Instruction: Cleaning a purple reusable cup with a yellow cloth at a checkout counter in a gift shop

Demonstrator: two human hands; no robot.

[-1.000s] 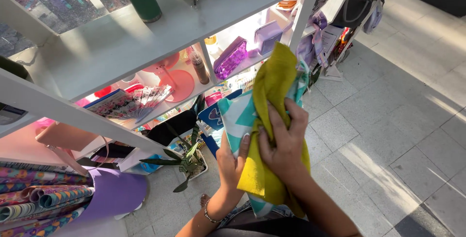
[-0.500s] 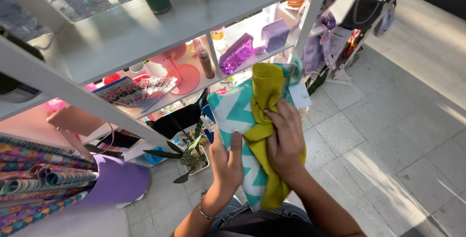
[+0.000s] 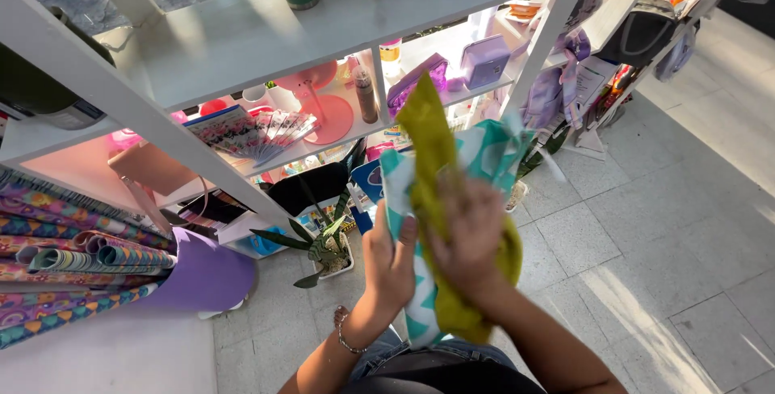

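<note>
A yellow-green cloth (image 3: 440, 200) is held upright, long axis vertical, against a teal zigzag bag (image 3: 484, 160), clamped between left hand (image 3: 390, 261) and right hand (image 3: 472, 236), pressed together.

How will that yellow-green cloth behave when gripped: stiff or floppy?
Probably floppy: the yellow-green cloth bunches and folds under the right hand and droops below it. Likely light, since it stands up loosely above the grip. It may slide against the teal-and-white patterned item that the left hand presses from behind.
</note>
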